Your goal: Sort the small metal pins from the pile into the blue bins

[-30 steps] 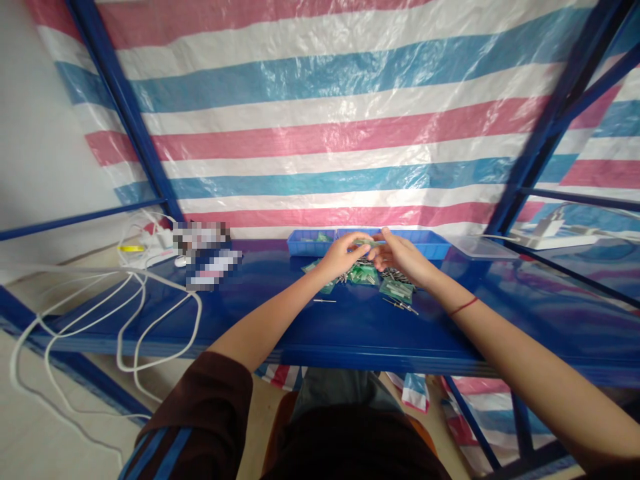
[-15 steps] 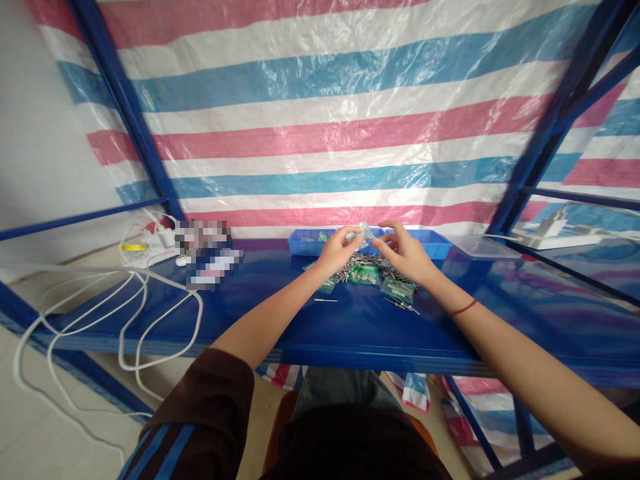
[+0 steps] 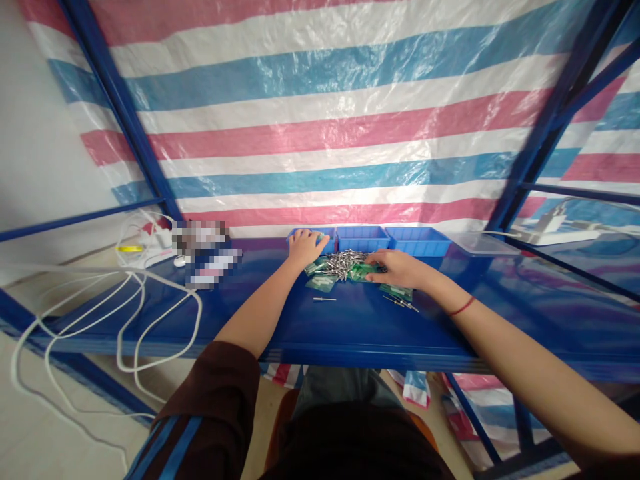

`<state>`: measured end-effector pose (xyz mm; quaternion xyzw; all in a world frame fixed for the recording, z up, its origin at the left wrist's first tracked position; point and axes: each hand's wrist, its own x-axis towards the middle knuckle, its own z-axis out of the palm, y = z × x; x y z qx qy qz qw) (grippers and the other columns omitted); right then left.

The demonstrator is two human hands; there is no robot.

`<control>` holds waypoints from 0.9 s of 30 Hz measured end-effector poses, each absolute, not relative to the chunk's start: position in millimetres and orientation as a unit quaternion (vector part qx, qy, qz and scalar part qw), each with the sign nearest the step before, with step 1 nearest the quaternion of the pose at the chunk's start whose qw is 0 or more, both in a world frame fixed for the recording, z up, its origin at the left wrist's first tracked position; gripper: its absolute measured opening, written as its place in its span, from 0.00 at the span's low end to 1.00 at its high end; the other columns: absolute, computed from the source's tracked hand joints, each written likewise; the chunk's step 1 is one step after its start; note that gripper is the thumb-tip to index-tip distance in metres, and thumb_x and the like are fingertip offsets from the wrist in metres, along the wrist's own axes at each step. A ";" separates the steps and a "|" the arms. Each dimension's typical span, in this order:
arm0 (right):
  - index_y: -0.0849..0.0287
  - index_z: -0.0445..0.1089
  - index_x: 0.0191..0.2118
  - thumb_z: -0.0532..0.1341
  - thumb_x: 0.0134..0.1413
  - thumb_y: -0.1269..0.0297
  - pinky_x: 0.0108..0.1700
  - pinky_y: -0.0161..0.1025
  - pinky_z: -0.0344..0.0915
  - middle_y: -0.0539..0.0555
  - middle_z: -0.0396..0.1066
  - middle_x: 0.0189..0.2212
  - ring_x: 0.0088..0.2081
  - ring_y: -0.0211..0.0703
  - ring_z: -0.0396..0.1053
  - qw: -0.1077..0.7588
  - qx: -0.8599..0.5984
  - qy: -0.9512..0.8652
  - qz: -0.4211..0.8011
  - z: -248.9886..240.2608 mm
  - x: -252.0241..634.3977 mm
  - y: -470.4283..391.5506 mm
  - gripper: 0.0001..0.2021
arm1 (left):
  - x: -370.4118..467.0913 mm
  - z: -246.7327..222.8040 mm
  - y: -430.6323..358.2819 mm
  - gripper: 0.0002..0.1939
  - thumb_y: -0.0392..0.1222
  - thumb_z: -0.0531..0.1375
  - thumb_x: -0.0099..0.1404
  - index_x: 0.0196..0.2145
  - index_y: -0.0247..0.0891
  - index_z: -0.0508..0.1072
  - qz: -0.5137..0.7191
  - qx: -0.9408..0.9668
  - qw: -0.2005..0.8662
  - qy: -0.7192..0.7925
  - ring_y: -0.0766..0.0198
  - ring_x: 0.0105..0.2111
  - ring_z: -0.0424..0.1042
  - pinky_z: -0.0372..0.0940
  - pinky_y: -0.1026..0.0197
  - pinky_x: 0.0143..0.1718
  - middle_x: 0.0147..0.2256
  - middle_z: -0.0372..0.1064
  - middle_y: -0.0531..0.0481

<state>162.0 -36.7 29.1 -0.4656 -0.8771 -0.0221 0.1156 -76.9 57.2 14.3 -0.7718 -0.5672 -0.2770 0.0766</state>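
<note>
My left hand is over the left blue bin, fingers spread and thumb held out; a bit of green-tinted packet shows beside the thumb. At the right side of a heap of loose metal pop rivets, my right hand reaches down with thumb and forefinger apart. Between and below these fingers lies a green-tinted plastic packet. More such packets, one at the heap's left front and one below my right hand, lie about the rivets. What my curled right fingers touch is partly hidden.
Beside the left bin stand a middle blue bin and a right blue bin. A single rivet and a few others lie nearer the front. A clear plastic lid, white cables and a power strip flank the work area.
Both hands were together above the heap with a clear plastic packet. My left hand has moved left to the left bin; my right hand has come down to the heap.
</note>
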 end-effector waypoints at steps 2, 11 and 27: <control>0.65 0.69 0.47 0.56 0.54 0.55 0.41 0.41 0.63 0.62 0.72 0.41 0.39 0.49 0.70 0.114 -0.470 -0.875 -0.030 27.8 161.5 -36.6 0.20 | -74.7 13.6 55.9 0.27 0.61 0.44 0.64 0.46 0.44 0.72 -0.277 -0.764 0.099 -0.574 0.49 0.55 0.56 0.52 0.47 0.53 0.53 0.62 0.43; 0.59 0.71 0.42 0.54 0.54 0.65 0.36 0.37 0.61 0.58 0.74 0.38 0.37 0.47 0.71 0.107 -0.502 -0.853 -0.094 28.0 153.3 -40.1 0.13 | -73.9 15.9 52.7 0.29 0.61 0.42 0.65 0.50 0.42 0.68 -0.231 -0.802 0.089 -0.543 0.49 0.50 0.63 0.52 0.44 0.53 0.50 0.66 0.42; 0.60 0.66 0.26 0.55 0.49 0.58 0.27 0.36 0.56 0.49 0.62 0.18 0.23 0.37 0.60 0.502 -0.478 -0.712 0.112 44.8 163.0 -40.0 0.11 | -10.5 23.5 0.1 0.21 0.56 0.54 0.61 0.38 0.33 0.72 -0.357 -0.826 -0.297 -0.320 0.63 0.31 0.70 0.63 0.60 0.34 0.31 0.72 0.46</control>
